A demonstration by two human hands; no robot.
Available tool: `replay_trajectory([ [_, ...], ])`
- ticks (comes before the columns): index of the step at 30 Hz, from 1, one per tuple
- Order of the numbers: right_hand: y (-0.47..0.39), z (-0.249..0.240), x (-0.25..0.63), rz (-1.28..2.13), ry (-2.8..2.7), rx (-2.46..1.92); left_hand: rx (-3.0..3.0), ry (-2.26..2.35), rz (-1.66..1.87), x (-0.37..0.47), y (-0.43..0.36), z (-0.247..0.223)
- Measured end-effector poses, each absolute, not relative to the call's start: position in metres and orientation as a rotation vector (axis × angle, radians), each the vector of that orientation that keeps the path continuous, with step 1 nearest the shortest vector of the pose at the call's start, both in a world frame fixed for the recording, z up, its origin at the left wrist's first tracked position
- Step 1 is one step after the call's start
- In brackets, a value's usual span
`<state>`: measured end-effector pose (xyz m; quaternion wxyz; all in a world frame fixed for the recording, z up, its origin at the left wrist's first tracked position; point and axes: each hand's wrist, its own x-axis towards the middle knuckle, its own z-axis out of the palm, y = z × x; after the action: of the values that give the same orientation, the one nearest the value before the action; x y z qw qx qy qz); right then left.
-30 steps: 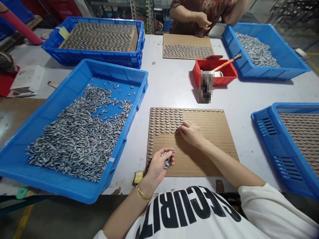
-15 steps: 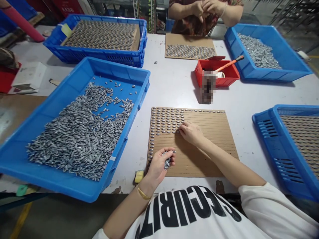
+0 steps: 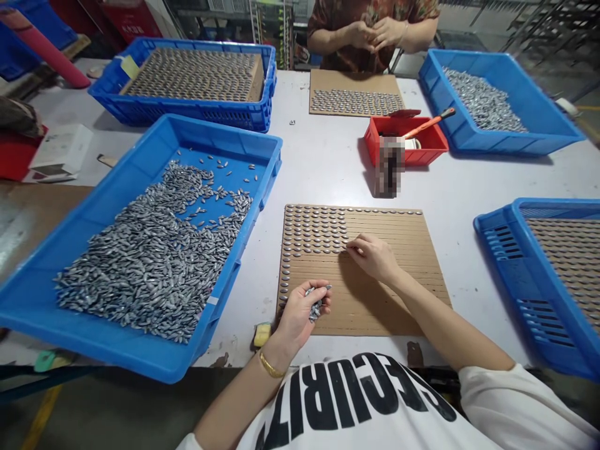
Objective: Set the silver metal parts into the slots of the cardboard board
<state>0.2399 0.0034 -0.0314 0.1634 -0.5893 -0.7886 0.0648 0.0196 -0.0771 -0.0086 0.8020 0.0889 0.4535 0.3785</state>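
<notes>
My left hand (image 3: 302,310) is closed around a small heap of silver, seed-shaped metal pieces (image 3: 315,310), low over the left part of a ridged cardboard sheet (image 3: 375,300). The thumb lies across the heap. With fingertips pinched, my right hand (image 3: 374,257) touches a silver piece at the right end of a row on the sheet. Part of that piece is hidden by the fingers. Rows of the same pieces (image 3: 314,226) fill the sheet's upper left; a single line runs along the top edge and another down the left edge.
A blue tray (image 3: 187,356) of loose pieces stands at left, a blue crate (image 3: 178,115) with filled sheets behind it. Another crate (image 3: 515,275) is at right. Beyond are a red box (image 3: 429,156), a second blue tray (image 3: 506,144) and a co-worker's hands (image 3: 375,34) above another sheet (image 3: 328,80).
My right hand has shifted a little to the right along the row, where another piece now shows. My left hand stays closed around its heap. The co-worker's hands have moved slightly; the view has tilted a little.
</notes>
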Motion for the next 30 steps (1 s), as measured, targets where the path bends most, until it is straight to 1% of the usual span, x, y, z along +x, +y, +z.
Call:
replay_trajectory([
  [4,0.007,-0.033,0.235,0.092,-2.298,-1.667,0.187,0.972,0.822,0.020,-0.077,-0.010],
  [11,0.031,-0.031,0.222,-0.037,-2.544,-1.626,0.196,0.977,0.835,0.020,-0.077,-0.010],
  [19,0.043,-0.029,0.225,-0.006,-2.752,-1.466,0.185,0.983,0.825,0.019,-0.077,-0.010],
  [23,0.044,-0.028,0.225,-0.079,-2.828,-1.400,0.180,0.980,0.825,0.019,-0.077,-0.011],
  [30,0.045,-0.025,0.227,-0.048,-2.796,-1.458,0.186,0.963,0.842,0.018,-0.077,-0.011],
])
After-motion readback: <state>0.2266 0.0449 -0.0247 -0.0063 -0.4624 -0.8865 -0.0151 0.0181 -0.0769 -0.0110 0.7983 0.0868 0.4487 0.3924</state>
